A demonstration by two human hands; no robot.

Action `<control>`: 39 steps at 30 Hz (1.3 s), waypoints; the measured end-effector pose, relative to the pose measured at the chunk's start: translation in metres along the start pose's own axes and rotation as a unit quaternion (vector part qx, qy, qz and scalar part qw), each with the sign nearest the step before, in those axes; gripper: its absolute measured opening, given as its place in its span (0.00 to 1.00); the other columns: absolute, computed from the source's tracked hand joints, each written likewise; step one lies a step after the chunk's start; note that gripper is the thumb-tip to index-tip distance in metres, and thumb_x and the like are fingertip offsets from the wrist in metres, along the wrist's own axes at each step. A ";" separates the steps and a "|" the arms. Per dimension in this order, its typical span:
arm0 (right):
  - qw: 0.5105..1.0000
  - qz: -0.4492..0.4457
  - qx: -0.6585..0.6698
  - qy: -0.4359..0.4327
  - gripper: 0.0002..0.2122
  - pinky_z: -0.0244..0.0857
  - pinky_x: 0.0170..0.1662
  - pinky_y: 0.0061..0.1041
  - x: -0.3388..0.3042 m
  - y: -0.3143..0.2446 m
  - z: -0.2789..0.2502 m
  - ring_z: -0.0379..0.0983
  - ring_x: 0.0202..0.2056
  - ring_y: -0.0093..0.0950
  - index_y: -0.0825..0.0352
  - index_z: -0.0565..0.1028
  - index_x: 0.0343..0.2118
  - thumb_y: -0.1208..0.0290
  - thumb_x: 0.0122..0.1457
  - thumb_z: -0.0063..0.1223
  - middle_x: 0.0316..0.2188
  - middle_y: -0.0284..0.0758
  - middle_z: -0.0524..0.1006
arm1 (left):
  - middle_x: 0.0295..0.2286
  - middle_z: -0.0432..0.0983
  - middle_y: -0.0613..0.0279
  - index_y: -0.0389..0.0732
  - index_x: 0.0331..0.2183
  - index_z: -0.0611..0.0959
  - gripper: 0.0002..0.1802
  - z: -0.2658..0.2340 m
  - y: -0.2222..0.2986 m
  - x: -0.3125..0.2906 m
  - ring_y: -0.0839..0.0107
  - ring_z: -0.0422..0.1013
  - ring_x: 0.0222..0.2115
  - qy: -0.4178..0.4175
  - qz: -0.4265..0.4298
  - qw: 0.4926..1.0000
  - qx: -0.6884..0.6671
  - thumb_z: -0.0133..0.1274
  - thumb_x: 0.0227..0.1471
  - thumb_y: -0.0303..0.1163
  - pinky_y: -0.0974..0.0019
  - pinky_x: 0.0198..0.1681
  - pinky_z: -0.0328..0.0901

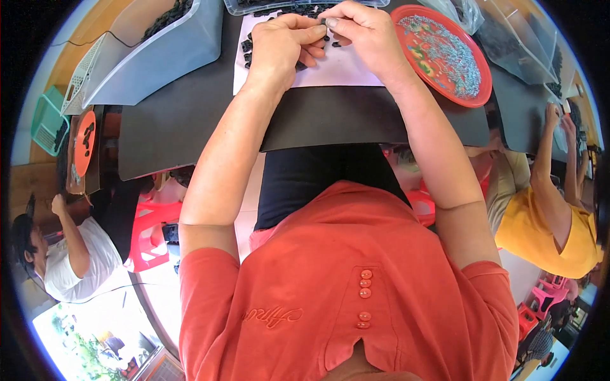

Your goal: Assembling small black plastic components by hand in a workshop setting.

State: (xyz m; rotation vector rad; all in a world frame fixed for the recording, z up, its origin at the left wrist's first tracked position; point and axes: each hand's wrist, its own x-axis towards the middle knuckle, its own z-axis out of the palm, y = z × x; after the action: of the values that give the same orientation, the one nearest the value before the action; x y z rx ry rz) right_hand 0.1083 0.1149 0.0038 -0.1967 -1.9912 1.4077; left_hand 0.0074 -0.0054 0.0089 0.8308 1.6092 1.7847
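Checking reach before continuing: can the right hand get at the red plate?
Probably yes: nothing visible stands between the right hand and the red plate, though it apparently pinches a small dark piece.

Left hand (283,46) and right hand (367,37) meet at top centre, thumbs and index fingers pinched, tips nearly touching. Left's lower fingers curl loosely. Left forearm (234,149) and right forearm (432,136), bare, slant inward toward frame top.

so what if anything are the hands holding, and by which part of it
A small dark piece, pinched between the left hand and right hand; which part they grip is too small to tell.
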 end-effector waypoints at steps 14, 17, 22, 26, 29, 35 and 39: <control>0.970 -0.147 -0.191 0.018 0.04 0.66 0.27 0.26 0.002 0.005 0.000 0.74 0.23 0.30 0.72 0.75 0.28 0.78 0.51 0.51 0.21 0.41 0.76 | 0.21 0.76 0.62 0.31 0.30 0.82 0.04 0.005 -0.003 -0.003 0.78 0.70 0.19 0.039 0.050 0.991 0.116 0.57 0.48 0.21 0.76 0.19 0.63; 0.988 -0.093 -0.126 0.006 0.04 0.66 0.28 0.28 -0.002 -0.006 0.002 0.75 0.24 0.33 0.72 0.75 0.27 0.78 0.50 0.50 0.21 0.43 0.76 | 0.20 0.75 0.64 0.32 0.29 0.82 0.03 0.006 -0.002 -0.005 0.79 0.70 0.19 0.058 0.081 0.985 0.143 0.57 0.48 0.21 0.76 0.19 0.63; 0.980 -0.114 -0.161 0.025 0.04 0.66 0.28 0.30 -0.001 -0.001 0.001 0.74 0.24 0.36 0.72 0.75 0.27 0.77 0.50 0.50 0.22 0.44 0.75 | 0.20 0.75 0.64 0.32 0.29 0.82 0.04 0.009 0.000 -0.005 0.80 0.70 0.19 0.052 0.056 0.992 0.099 0.57 0.48 0.22 0.76 0.19 0.63; 0.941 -0.210 -0.261 0.048 0.03 0.66 0.29 0.36 0.000 0.010 0.007 0.73 0.27 0.43 0.70 0.73 0.26 0.77 0.50 0.49 0.23 0.46 0.74 | 0.20 0.75 0.65 0.32 0.28 0.82 0.03 0.006 -0.005 -0.003 0.80 0.70 0.19 0.045 0.045 0.993 0.103 0.57 0.48 0.22 0.76 0.19 0.63; 0.928 -0.206 -0.304 0.057 0.02 0.65 0.30 0.38 -0.004 0.011 0.012 0.72 0.28 0.46 0.69 0.72 0.25 0.77 0.49 0.49 0.23 0.46 0.73 | 0.19 0.75 0.64 0.32 0.28 0.82 0.03 0.005 -0.008 -0.006 0.80 0.69 0.17 0.059 0.047 0.993 0.096 0.57 0.47 0.22 0.76 0.18 0.62; 0.888 -0.277 -0.364 0.047 0.05 0.67 0.29 0.34 -0.007 0.004 0.008 0.74 0.28 0.42 0.67 0.74 0.32 0.80 0.53 0.48 0.26 0.43 0.75 | 0.16 0.75 0.52 0.32 0.20 0.81 0.07 0.010 -0.038 0.013 0.66 0.72 0.18 0.135 0.272 0.931 0.206 0.63 0.35 0.25 0.64 0.23 0.67; 0.881 -0.290 -0.369 0.059 0.05 0.67 0.29 0.34 -0.005 0.013 0.005 0.74 0.24 0.38 0.68 0.74 0.30 0.77 0.49 0.52 0.24 0.40 0.76 | 0.17 0.75 0.47 0.33 0.19 0.82 0.08 0.017 -0.034 0.009 0.59 0.73 0.20 0.141 0.203 0.956 0.158 0.63 0.30 0.25 0.62 0.27 0.68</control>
State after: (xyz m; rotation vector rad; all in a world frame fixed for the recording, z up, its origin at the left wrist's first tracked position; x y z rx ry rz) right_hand 0.1053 0.1139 -0.0111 -0.0060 -2.1422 0.2223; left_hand 0.0153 0.0158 -0.0231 1.1637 2.0650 2.0272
